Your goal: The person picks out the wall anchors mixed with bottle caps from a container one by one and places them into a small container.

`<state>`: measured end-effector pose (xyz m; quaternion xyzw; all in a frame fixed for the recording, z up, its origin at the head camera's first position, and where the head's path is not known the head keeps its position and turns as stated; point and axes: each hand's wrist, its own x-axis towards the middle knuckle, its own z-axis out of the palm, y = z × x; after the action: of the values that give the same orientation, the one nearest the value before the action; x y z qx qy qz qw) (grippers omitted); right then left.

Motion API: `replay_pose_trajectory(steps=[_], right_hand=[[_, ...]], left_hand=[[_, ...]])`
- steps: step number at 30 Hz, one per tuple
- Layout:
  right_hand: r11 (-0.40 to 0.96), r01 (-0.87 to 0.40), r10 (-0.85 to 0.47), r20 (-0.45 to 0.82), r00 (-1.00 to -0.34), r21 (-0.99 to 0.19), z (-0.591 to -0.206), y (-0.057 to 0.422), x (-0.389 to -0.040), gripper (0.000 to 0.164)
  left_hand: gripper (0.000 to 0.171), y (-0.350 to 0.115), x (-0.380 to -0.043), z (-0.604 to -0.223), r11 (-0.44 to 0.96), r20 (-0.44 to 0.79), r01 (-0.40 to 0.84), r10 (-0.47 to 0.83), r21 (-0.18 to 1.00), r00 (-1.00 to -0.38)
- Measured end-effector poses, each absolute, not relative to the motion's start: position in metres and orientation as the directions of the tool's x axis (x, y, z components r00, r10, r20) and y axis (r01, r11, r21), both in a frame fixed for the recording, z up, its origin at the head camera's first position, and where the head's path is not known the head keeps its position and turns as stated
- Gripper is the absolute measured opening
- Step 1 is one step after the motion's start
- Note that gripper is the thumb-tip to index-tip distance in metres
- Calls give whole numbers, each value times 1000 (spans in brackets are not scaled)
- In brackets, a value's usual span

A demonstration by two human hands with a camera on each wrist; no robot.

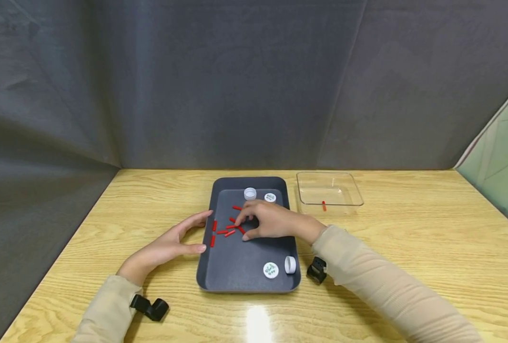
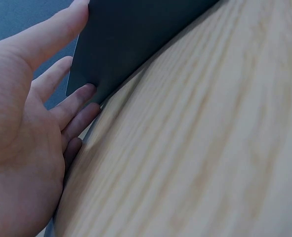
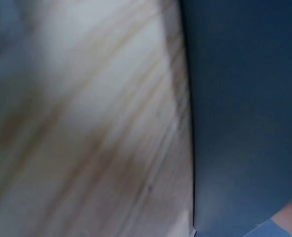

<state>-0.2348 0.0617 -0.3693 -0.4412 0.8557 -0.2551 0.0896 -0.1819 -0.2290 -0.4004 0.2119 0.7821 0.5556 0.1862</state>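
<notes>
Several short red sticks [image 1: 222, 232] lie scattered in the left and middle part of a dark grey tray [image 1: 232, 281]. Over them reaches my right hand [image 1: 269, 219], its thumb and index finger bent and spaced apart around one red stick [image 1: 241, 230]; no firm pinch shows. At the tray's left edge is my left hand [image 1: 168, 243], thumb and fingers spread, fingertips at the rim and nothing held. The left wrist view shows this hand [image 2: 32, 123] beside the tray's outer wall [image 2: 121, 44]. Only a sliver of the right hand [image 3: 291, 217] appears in the right wrist view.
White round caps lie in the tray: one open ring [image 1: 250, 193] and one printed lid [image 1: 270, 197] at the back, another lid [image 1: 270, 270] and a cap on its side [image 1: 290, 265] in front. Right of the tray stands a clear box [image 1: 352, 190] holding a red stick [image 1: 324, 206].
</notes>
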Motion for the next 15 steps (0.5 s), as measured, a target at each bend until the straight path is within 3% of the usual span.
replay_pose_trajectory(steps=[15], right_hand=[[505, -704, -792, 57, -608, -499, -368, 60, -235, 27]], left_hand=[[78, -229, -181, -400, 295, -53, 128, 535, 947, -843]])
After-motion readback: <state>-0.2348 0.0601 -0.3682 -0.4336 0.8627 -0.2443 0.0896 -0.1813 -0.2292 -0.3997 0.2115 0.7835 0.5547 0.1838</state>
